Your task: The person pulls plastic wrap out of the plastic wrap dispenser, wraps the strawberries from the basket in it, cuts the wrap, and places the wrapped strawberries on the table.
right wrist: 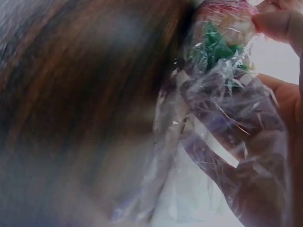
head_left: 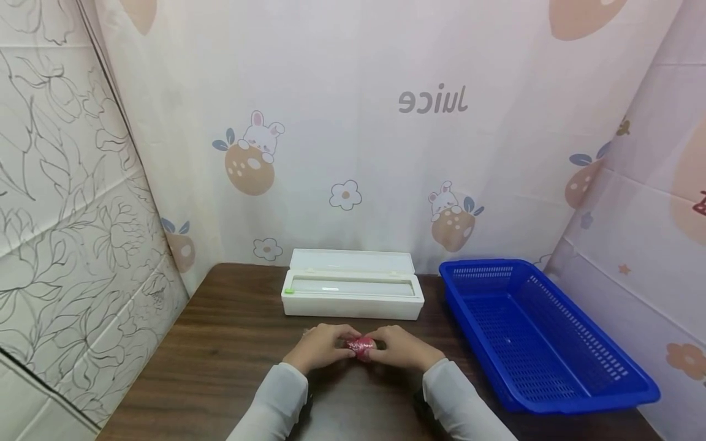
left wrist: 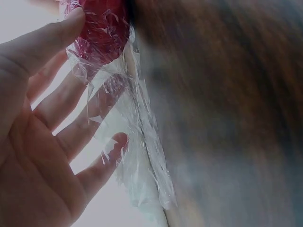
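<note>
A red strawberry (head_left: 361,347) wrapped in clear cling film is held between both hands, low over the table in front of the white box. My left hand (head_left: 321,349) pinches its left end with thumb and fingertips; the other fingers spread behind a loose tail of cling film (left wrist: 142,137) in the left wrist view. At the opposite end my right hand (head_left: 407,349) pinches near the pale top and green leaves (right wrist: 215,45). There, more loose film (right wrist: 203,104) hangs across the right fingers and palm.
Behind the hands stands a long white cling film dispenser (head_left: 353,306), its lid raised and a small green piece at its left. A blue plastic basket (head_left: 510,392) sits on the right of the brown wooden table (head_left: 220,343). Printed curtains (head_left: 342,141) enclose the table.
</note>
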Action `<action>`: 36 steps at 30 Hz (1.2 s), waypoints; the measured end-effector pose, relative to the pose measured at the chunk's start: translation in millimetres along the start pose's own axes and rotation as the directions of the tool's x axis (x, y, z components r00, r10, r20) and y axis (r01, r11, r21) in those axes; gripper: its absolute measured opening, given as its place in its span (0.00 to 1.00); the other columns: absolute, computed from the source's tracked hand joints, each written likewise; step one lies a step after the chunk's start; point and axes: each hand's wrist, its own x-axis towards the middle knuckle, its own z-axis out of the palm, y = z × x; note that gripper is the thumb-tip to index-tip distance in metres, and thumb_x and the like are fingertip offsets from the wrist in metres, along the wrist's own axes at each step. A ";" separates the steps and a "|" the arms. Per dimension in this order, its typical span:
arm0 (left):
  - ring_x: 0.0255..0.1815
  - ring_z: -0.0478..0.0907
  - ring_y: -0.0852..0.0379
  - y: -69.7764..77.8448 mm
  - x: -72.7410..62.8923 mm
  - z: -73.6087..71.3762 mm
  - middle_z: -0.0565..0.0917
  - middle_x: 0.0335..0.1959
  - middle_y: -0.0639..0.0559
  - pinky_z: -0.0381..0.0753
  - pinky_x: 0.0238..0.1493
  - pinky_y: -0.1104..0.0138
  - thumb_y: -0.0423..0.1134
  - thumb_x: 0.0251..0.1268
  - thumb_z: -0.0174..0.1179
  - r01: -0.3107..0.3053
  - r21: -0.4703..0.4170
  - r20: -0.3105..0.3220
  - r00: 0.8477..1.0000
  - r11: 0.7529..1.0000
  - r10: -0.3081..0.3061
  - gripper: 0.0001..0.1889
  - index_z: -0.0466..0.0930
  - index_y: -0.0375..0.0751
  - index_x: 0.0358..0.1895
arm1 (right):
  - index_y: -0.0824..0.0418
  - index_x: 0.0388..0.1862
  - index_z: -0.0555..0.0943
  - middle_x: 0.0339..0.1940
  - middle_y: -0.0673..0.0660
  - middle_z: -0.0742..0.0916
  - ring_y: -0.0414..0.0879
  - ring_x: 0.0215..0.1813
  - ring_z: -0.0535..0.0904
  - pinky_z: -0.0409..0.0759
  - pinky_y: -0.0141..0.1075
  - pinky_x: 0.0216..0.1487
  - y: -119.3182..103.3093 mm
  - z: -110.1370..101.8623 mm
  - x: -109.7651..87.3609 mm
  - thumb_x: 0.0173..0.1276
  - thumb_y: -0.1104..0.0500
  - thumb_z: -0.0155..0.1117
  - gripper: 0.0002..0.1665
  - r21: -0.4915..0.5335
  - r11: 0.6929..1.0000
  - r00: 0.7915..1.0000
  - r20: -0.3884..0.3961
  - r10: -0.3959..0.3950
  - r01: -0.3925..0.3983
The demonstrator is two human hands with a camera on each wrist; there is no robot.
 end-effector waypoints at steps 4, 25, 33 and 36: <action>0.52 0.81 0.65 -2.0 1.6 1.4 0.87 0.48 0.64 0.80 0.54 0.55 0.46 0.65 0.68 0.007 0.011 0.000 1.000 1.000 -0.007 0.15 0.85 0.55 0.55 | 0.58 0.51 0.87 0.41 0.47 0.87 0.36 0.41 0.80 0.81 0.38 0.47 3.6 1.0 1.1 0.71 0.48 0.63 0.19 0.023 1.000 1.000 0.000 0.016 -0.016; 0.51 0.82 0.60 -5.8 2.5 0.9 0.87 0.48 0.59 0.80 0.53 0.54 0.49 0.70 0.63 0.002 0.003 0.023 1.000 1.000 -0.003 0.16 0.84 0.53 0.58 | 0.57 0.57 0.75 0.43 0.49 0.86 0.36 0.40 0.80 0.80 0.36 0.44 1.3 3.7 -4.3 0.70 0.45 0.67 0.24 0.060 0.998 1.000 -0.018 0.021 -0.020; 0.47 0.82 0.60 -0.5 2.3 -1.0 0.87 0.49 0.58 0.78 0.48 0.55 0.51 0.66 0.67 0.003 0.091 0.015 1.000 0.996 -0.005 0.22 0.82 0.52 0.61 | 0.58 0.57 0.76 0.41 0.47 0.85 0.36 0.39 0.79 0.80 0.37 0.44 1.9 2.7 -2.2 0.73 0.41 0.62 0.26 0.075 0.996 0.999 -0.023 0.044 -0.043; 0.53 0.80 0.58 2.6 2.1 -2.9 0.85 0.55 0.57 0.77 0.49 0.53 0.51 0.62 0.71 -0.002 0.136 -0.003 1.000 0.991 0.003 0.26 0.81 0.53 0.64 | 0.57 0.57 0.77 0.41 0.46 0.85 0.35 0.39 0.79 0.80 0.36 0.44 2.2 1.2 -2.0 0.73 0.39 0.61 0.27 0.098 0.993 0.997 -0.041 0.063 -0.059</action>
